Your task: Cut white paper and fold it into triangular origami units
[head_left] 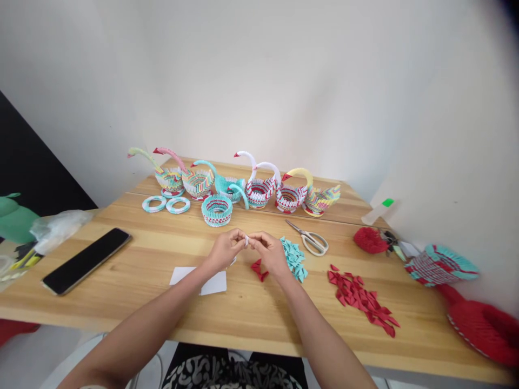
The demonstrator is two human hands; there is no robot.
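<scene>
My left hand [224, 249] and my right hand [269, 251] meet above the middle of the table, both pinching a small white piece of paper [246, 241] between the fingertips. Fingers hide part of the piece, so its exact fold cannot be made out. White paper sheets [214, 284] lie under and beside my left forearm. A few red folded paper pieces [259, 269] rest just below my right hand. Directly to its right is a pile of turquoise folded paper pieces [295, 258], partly covered by the hand.
Scissors [312, 237] and a red pile of folded pieces [360, 300] lie to the right. Behind stand several paper swans [261, 189], a round paper basket [217, 210] and two paper rings [178, 205]. A phone [87, 260] is at left; red paper models [482, 327] at right.
</scene>
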